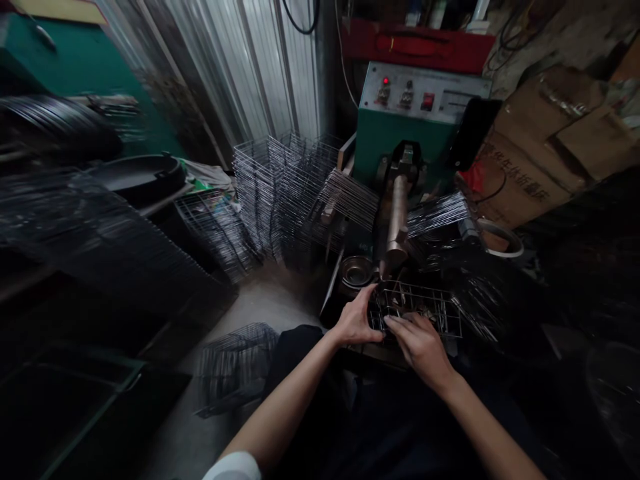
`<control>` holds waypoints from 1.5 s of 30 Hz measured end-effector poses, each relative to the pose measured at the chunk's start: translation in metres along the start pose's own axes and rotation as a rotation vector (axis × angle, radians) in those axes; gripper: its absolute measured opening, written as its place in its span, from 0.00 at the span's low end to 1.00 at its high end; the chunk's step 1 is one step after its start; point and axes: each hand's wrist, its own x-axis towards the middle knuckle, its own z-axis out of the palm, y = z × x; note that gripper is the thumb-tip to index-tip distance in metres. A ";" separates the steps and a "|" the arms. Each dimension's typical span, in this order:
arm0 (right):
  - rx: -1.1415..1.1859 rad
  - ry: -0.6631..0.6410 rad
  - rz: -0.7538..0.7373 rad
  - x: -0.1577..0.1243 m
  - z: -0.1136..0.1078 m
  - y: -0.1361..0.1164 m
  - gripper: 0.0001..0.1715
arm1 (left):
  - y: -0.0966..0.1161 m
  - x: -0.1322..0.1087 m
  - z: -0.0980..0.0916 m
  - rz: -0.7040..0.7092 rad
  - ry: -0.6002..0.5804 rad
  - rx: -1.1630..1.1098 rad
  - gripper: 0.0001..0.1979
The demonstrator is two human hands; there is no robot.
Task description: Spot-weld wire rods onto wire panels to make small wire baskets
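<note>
A small wire rack (447,308) of thin metal rods lies in front of me, below the welding machine's electrode arm (398,220). At its left end my left hand (356,320) grips the rods, thumb toward me and fingers on the far side. My right hand (421,343) is closed over the rack's near edge, with its fingertips close to my left thumb. The pointed tip of the electrode arm comes down just beyond my left fingers. What my right fingers pinch underneath is hidden.
The green machine (380,143) with its switch panel stands ahead. Wire rods (440,213) lie right of its arm; others (353,197) lie left. Stacked wire racks (280,193) stand at left, and another rack (237,367) is on the floor. A cardboard box (525,173) is at right.
</note>
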 end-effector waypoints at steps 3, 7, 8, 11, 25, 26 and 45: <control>-0.001 0.005 0.026 0.005 0.001 0.003 0.23 | -0.001 0.005 -0.002 -0.007 0.005 -0.014 0.59; -0.016 -0.001 0.033 0.012 0.004 0.007 0.21 | -0.003 0.010 -0.005 -0.013 0.011 0.002 0.60; -0.015 -0.001 0.029 0.013 0.004 0.009 0.21 | -0.004 0.011 -0.006 -0.014 0.013 0.010 0.60; 0.000 -0.007 0.023 0.014 0.007 0.012 0.21 | -0.006 0.015 -0.008 -0.004 0.015 0.025 0.60; -0.019 0.073 0.138 0.027 0.012 0.010 0.18 | -0.010 0.023 -0.018 -0.017 0.017 0.105 0.60; -0.031 0.095 0.166 0.031 0.014 0.012 0.15 | -0.011 0.028 -0.020 -0.018 0.021 0.104 0.60; -0.044 0.249 0.268 0.061 0.024 0.026 0.07 | -0.023 0.063 -0.033 -0.050 0.001 -0.053 0.59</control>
